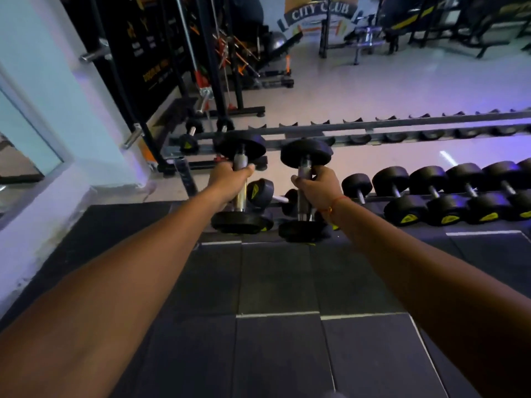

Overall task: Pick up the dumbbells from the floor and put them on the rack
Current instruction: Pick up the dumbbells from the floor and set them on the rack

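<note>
Left hand (227,179): curled round chrome handle of left dumbbell (240,182), held upright above black floor mats (275,282). Right hand (319,188): curled round handle of right dumbbell (305,191), likewise upright. Both just before rack (373,132); racked dumbbells (448,193) further right.

A gym: long dumbbell rack (373,130), weight benches (365,35), rubber floor mats (281,282)

Dim gym, violet glow on pale floor (373,90) at right, soft blur, wide-angle bending at edges
</note>
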`<state>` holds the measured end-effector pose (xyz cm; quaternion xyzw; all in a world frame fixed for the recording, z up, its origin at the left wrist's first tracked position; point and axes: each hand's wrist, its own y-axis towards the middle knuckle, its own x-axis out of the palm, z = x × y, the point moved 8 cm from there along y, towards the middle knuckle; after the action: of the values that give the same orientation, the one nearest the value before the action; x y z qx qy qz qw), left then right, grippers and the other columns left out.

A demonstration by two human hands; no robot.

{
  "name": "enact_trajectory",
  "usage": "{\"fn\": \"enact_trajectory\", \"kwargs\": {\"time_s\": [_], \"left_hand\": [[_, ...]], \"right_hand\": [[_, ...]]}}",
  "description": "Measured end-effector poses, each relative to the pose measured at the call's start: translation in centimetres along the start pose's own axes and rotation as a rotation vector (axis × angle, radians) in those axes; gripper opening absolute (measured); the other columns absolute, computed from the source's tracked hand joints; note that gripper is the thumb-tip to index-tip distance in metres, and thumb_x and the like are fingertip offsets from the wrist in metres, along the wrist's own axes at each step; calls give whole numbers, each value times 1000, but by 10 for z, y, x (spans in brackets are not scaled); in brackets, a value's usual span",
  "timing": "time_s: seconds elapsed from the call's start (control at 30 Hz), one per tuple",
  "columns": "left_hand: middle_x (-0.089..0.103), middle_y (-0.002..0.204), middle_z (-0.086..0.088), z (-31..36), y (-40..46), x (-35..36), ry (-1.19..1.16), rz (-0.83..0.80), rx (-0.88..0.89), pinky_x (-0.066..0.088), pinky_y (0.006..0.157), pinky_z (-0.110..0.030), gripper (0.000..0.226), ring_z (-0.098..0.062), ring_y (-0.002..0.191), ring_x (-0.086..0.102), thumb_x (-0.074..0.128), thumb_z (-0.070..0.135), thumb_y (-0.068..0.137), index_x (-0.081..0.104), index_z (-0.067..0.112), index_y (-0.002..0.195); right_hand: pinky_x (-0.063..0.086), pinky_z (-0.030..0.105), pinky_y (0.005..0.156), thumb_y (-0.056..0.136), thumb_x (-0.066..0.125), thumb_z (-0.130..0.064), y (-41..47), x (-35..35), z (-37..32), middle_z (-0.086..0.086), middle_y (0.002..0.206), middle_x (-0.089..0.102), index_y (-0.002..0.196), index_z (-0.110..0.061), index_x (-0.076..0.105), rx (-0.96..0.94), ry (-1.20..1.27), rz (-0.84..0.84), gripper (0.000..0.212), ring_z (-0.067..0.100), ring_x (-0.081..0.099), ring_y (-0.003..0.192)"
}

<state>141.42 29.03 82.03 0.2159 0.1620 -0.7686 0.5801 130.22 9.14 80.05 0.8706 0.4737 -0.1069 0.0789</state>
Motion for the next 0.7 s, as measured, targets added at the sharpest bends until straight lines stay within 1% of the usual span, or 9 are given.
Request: {"fn": "enact_trajectory", "kwargs": {"time_s": [0.07,0.17,0.3,0.4,0.47,0.57,0.63,0.7], "left_hand": [[64,108,-8,1,59,16,-23,-21,-14,43,76,-30,47,-25,98,60,62,46,89,63,11,121],[61,109,-6,1,149,46,-26,-56,-25,47,84,-34,46,-25,100,58,60,45,91,60,12,123],[62,104,-4,2,266,83,-10,-64,-49,48,85,-35,39,-23,97,59,60,42,92,62,13,117],[61,101,-4,0,350,107,2,-58,-75,45,81,-31,38,-21,93,57,60,41,92,63,11,116],[60,103,-3,-9,394,115,4,-44,-100,45,83,-32,39,-20,94,56,60,41,91,62,12,117],[63,108,-4,-25,466,128,8,-37,-181,50,90,-39,45,-24,99,59,62,47,87,60,13,116],[64,107,-6,-42,524,139,4,-50,-244,51,91,-43,48,-26,99,61,61,51,85,60,15,115],[64,107,-7,-57,582,152,-11,-60,-255,51,91,-44,43,-27,98,61,62,49,86,60,15,112]], "right_hand": [[40,20,55,85,68,-27,54,4,6,-6,78,59,97,-15,59,11,-21,5,19,8,56,70],[40,21,57,84,69,-26,147,10,27,-7,77,57,96,-15,59,29,-55,16,20,10,55,70],[48,29,72,82,70,-28,281,22,54,-6,85,60,105,-18,60,79,-62,-15,27,14,59,82],[52,33,75,81,70,-29,379,30,67,-2,90,63,105,-17,61,109,-73,-33,28,19,62,87],[55,38,80,78,71,-29,426,36,71,2,91,65,103,-15,62,108,-63,-27,30,21,63,88],[57,42,80,77,72,-28,498,52,86,3,89,65,100,-15,60,159,-51,-45,28,21,64,85],[57,40,78,80,70,-26,551,69,100,2,91,64,98,-19,58,212,-49,-78,23,20,63,85],[57,37,77,82,70,-24,603,88,113,0,91,63,98,-22,56,230,-47,-89,21,18,63,85]]}}
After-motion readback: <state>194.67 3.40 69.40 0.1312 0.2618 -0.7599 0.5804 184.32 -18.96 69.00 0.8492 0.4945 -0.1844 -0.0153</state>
